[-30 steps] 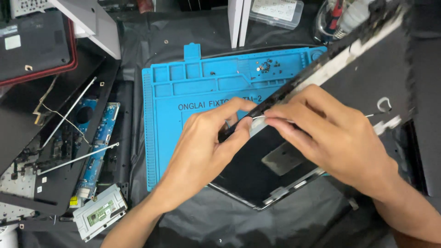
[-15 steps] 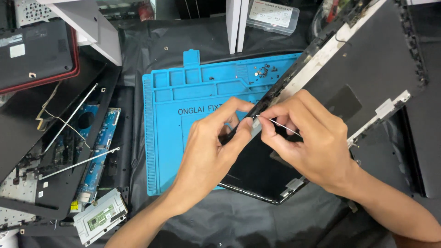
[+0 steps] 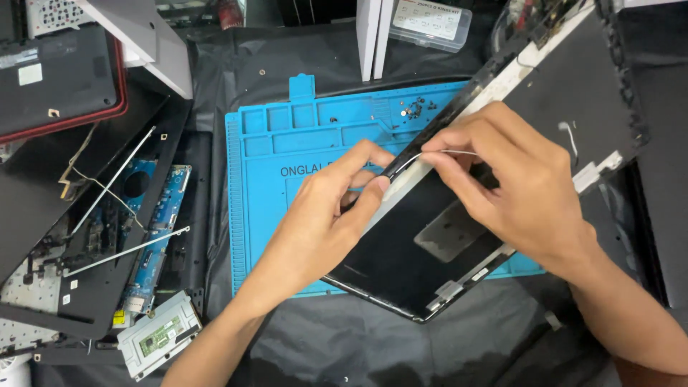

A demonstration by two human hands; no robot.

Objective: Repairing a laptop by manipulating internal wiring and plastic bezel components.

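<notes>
Fingers of right hand (image 3: 516, 186) pinch thin wire (image 3: 437, 155); left hand (image 3: 330, 215) steadies black panel (image 3: 401, 265).

Black sheet (image 3: 287, 57) covering work surface, wrinkling at edges. Even overhead light glaring faintly off it. White upright panels (image 3: 373, 36) standing at far edge. Walls, floor, windows not showing.

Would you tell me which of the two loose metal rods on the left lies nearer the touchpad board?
The lower rod: its left end stops above the touchpad board. The other rod lies higher up, slanting toward the black laptop.
</notes>
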